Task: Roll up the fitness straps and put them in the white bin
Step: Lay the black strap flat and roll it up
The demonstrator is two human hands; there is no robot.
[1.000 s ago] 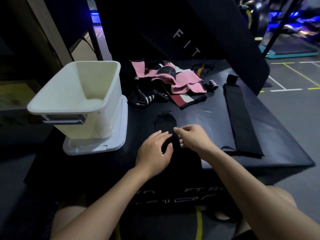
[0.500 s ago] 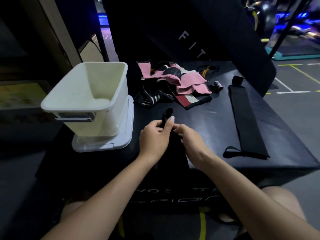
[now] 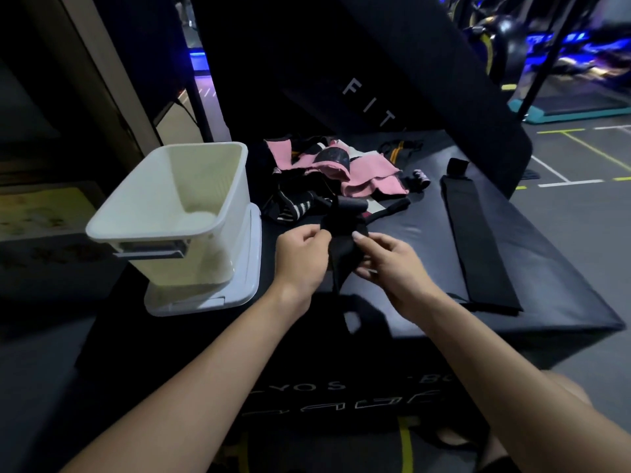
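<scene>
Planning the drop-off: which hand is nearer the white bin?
Left. The left hand grips the black strap just right of the white bin; the right hand holds the strap's far side.

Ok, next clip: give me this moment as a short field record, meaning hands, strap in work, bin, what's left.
left hand: grips black strap
right hand: pinches same strap
black strap: lifted off the mat, top end partly rolled, tail hanging down
white bin: left of the hands, standing on a white lid, no strap visible inside
flat black strap: unrolled, right of the hands
pink and black pile: behind the hands, unsorted
</scene>
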